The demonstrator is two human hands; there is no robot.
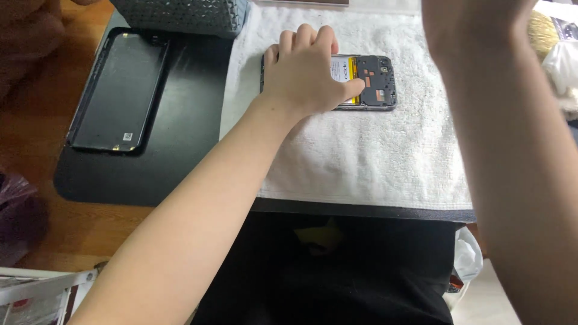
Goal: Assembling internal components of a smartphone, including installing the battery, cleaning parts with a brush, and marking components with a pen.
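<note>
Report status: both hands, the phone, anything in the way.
Left hand flat on opened phone on white towel. Right hand raised, out of frame. Back cover lies apart, left.

A white towel (pixel 361 150), black mat (pixel 180 138), black back cover (pixel 117 90), yellow-and-black opened phone (pixel 373 81).

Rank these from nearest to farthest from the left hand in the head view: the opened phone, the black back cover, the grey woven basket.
1. Opened phone: directly under the left hand, touching it, on the white towel.
2. Grey woven basket: up and to the left, at the top edge.
3. Black back cover: far left, on the black mat.
</note>
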